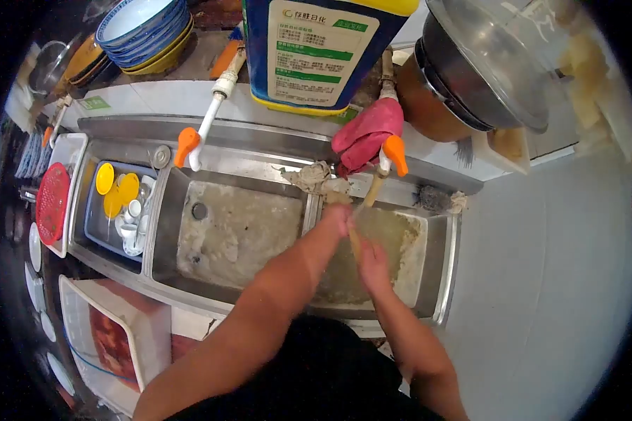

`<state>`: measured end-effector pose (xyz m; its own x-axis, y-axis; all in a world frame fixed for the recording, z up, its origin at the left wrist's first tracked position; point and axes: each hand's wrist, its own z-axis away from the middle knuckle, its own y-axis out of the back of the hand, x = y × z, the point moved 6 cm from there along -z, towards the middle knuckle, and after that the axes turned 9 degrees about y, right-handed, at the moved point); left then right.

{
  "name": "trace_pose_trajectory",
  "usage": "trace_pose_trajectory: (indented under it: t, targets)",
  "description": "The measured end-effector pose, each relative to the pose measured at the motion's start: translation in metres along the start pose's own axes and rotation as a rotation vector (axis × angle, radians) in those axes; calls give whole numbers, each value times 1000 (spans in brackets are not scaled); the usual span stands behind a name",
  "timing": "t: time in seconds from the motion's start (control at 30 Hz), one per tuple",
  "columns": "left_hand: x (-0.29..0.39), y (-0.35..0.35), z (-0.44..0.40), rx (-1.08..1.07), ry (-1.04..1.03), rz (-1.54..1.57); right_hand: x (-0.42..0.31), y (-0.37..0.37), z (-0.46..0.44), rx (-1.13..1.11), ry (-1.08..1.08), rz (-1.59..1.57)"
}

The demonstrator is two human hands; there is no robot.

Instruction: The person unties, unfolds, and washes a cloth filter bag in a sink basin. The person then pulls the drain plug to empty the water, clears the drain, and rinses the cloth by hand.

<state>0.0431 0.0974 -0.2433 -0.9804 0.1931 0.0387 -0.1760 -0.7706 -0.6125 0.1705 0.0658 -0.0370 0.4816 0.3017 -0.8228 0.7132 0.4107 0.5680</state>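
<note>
My left hand point(338, 219) is closed at the top of the right sink basin point(439, 274), below the orange-handled tap point(395, 154). My right hand point(373, 266) lies lower and to the right, its fingers wrapped round a long, pale, stick-like item point(355, 243). That item runs up toward my left hand; whatever my left fingers hold is too small to make out. A wadded beige cloth point(316, 179) rests on the divider just above my left hand. Murky water point(390, 245) lies in the basin beneath both hands.
The middle basin point(239, 228) holds shallow cloudy water. At left, a blue tub point(95, 224) contains white and yellow dishes, beside a red basket point(53, 203). Behind stand a large blue jug point(312, 56), a pink cloth point(365, 133), stacked bowls point(137, 28) and metal pots point(484, 56).
</note>
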Motion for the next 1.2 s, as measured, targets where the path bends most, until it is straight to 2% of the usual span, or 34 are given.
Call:
trace_pose_trajectory:
  t: [0.07, 0.2, 0.3, 0.4, 0.47, 0.5, 0.57, 0.67, 0.77, 0.83, 0.9, 0.97, 1.03, 1.1, 1.2]
  targets:
    - [-2, -33, 61, 66, -49, -17, -32, 10, 14, -61, -264, -372]
    - [13, -16, 24, -82, -193, -154, 1, 19, 31, -77, -351, -273]
    - [17, -25, 61, 81, -211, -203, 15, 20, 42, -114, -368, -146]
    - [22, -42, 92, 177, -228, -241, 15, 38, 32, 88, -203, -191]
    - [18, -45, 103, 98, -135, 7, 9, 48, 24, 233, -681, -589]
    - [18, -46, 108, 96, -132, -3, 18, 48, 17, 242, -681, -594]
    - [19, -45, 115, 59, -171, 96, 44, 42, 8, 339, -683, -843]
    - [28, -40, 115, 52, -227, 163, 32, 48, 1, 264, -687, -782]
    - [28, -47, 129, 35, -171, 255, 40, 53, -4, 399, -731, -784]
    - [27, -36, 102, -57, -183, 110, 4, 83, -11, 416, -649, -748]
    - [17, -38, 130, 104, -165, -166, -33, 117, -17, 410, -588, -715]
    - [6, -23, 131, 92, -140, -154, -69, 166, -45, 350, -314, -753]
    - [-1, -9, 131, 82, -121, -135, -102, 213, -73, 250, -173, -851]
    - [-7, 12, 132, 188, -68, -126, -145, 264, -95, 458, -144, -832]
    - [-9, 43, 122, 131, -40, -129, -139, 346, -161, 573, 72, -845]
